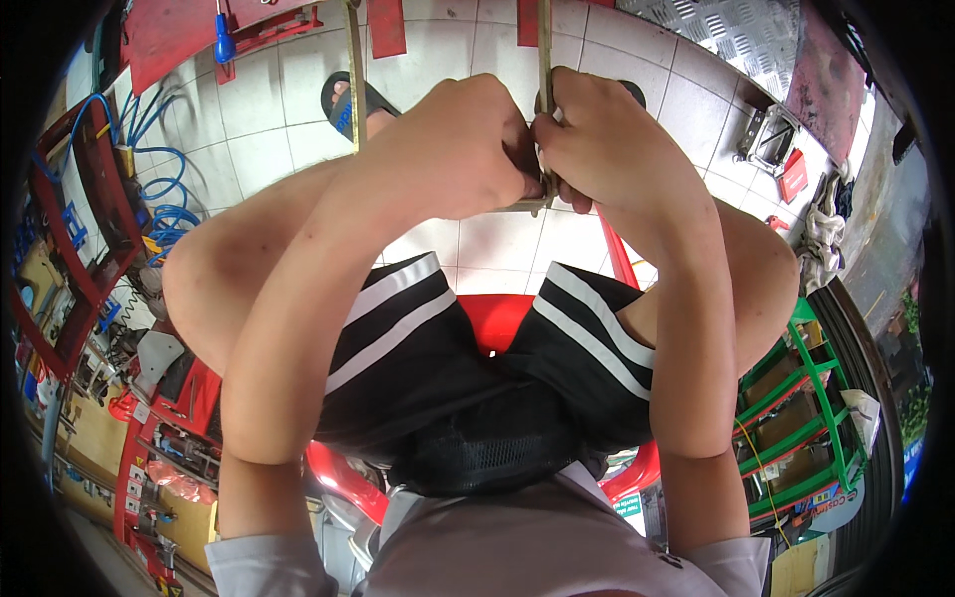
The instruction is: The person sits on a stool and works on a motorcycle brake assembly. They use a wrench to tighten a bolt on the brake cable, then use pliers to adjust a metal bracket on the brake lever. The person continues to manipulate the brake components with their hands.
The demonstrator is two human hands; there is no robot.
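A thin brassy metal frame (355, 90) stands before my knees, with two long upright bars and a short crosspiece at the near end. My left hand (473, 139) is closed at the crosspiece, beside the right-hand bar; its fingertips are partly hidden behind the knuckles. Curled around the lower part of that right-hand bar is my right hand (597, 129), its fingers close to those of the left. Whether either hand also holds something small at the joint, I cannot tell.
I sit on a red plastic chair (492, 320) over a white tiled floor (269, 109). A blue-handled screwdriver (224, 42) hangs at upper left, near a coiled blue hose (174, 219). To the right are a green metal rack (796, 398) and a small red box (793, 177).
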